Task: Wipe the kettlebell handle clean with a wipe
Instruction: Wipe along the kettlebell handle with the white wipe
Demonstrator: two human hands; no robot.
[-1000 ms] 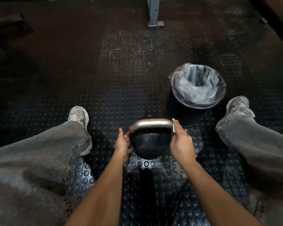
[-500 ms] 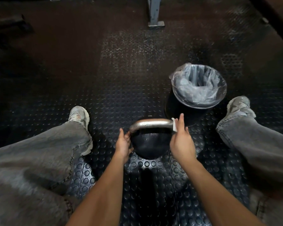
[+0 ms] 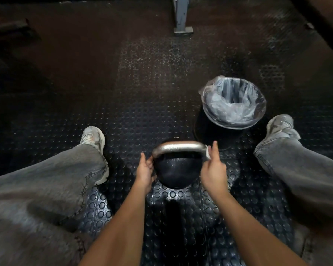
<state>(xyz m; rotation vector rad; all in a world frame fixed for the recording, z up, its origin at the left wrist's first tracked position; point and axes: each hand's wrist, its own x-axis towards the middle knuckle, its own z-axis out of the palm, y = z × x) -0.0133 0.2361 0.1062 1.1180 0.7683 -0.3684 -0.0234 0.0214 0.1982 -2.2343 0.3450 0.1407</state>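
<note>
Studded rubber floor (image 3: 142, 112). Lined bin (image 3: 234, 103) far right. Black kettlebell (image 3: 176, 169) near centre, between the legs — left hand (image 3: 145, 172) cupped against its left side. Right hand (image 3: 213, 169) pinches a white wipe (image 3: 207, 153) at the silver handle's (image 3: 179, 147) right end.

Floor (image 3: 142, 112) was that black studded rubber matting. Kettlebell (image 3: 178, 170) sat right on it, lined bin (image 3: 234, 104) just beyond, metal post foot (image 3: 183, 29) further back.
</note>
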